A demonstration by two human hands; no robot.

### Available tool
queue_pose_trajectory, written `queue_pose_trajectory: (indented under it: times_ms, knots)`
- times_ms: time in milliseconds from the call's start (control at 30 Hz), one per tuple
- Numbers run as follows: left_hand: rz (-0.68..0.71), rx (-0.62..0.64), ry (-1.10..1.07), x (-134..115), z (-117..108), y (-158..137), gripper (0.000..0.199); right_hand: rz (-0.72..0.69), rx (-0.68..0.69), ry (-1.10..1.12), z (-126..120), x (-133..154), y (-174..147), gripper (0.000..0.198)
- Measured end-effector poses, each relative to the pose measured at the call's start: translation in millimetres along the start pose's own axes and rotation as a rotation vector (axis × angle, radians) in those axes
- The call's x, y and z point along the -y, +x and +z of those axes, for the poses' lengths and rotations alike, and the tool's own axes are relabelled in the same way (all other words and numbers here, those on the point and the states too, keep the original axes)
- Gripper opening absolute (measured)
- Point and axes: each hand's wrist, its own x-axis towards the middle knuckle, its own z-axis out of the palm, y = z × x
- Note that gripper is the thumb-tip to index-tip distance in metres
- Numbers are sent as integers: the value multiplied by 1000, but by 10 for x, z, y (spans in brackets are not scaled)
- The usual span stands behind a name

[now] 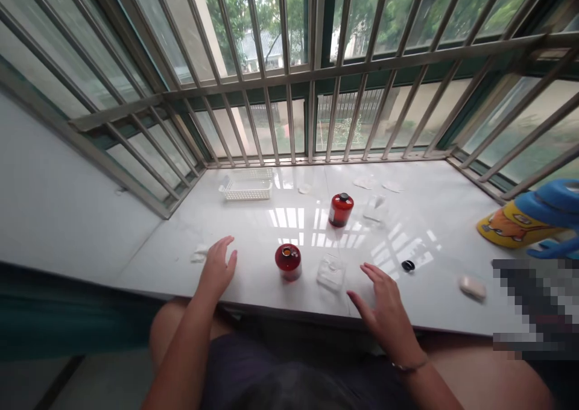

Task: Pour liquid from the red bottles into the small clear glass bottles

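Note:
My left hand [220, 266] is held over the white counter with its fingers apart and nothing in it. Just left of it lies a crumpled white tissue [199, 253]. To its right stands an uncapped red bottle [288, 263], upright, its round mouth showing. My right hand [377, 298], also open, hovers near the counter's front edge. Between that hand and the uncapped bottle sits a small clear plastic box [331, 272]. A black cap [408, 266] rests on the counter to the right of my right hand. Farther back a second red bottle [341, 210] wears its black cap.
A white perforated basket [247, 187] stands at the back left. Another clear container [375, 209] is beside the capped bottle, with white scraps [364, 184] behind. At right are a pale computer mouse [472, 288] and a blue-yellow bottle [520, 222]. Window bars [312, 123] edge the counter.

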Motion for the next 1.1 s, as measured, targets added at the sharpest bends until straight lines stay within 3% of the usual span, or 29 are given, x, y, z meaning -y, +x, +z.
queue_pose_trajectory:
  times_ms: [100, 200, 400, 533, 600, 667, 733, 933, 1100]
  knots:
    - [-102, 118, 270, 453, -166, 80, 52, 15, -31, -3, -87, -44, -83, 56]
    - [-153, 178, 322, 704, -250, 150, 56, 27, -42, 0, -104, -77, -168, 50]
    - [-141, 211, 283, 795, -355, 254, 54, 22, -10, 10, -79, -87, -278, 45]
    - [-180, 178, 227, 702, -417, 312, 52, 17, -15, 5, -95, -84, -291, 43]
    - [-262, 68, 14, 501, -423, 345, 52, 22, -25, 4, -97, -83, -294, 42]
    - [-356, -117, -396, 168, -415, 373, 60, 22, -35, 6, -86, -82, -298, 40]
    - [-329, -170, -730, -257, -408, 388, 68, 11, -41, 10, -67, -79, -300, 39]
    - [-166, -87, -1124, -1469, -416, 249, 55, 13, -60, 23, -54, -35, -292, 37]
    - [-37, 206, -1311, -2167, -171, -7, 46, 35, -58, 50, -86, 17, -313, 38]
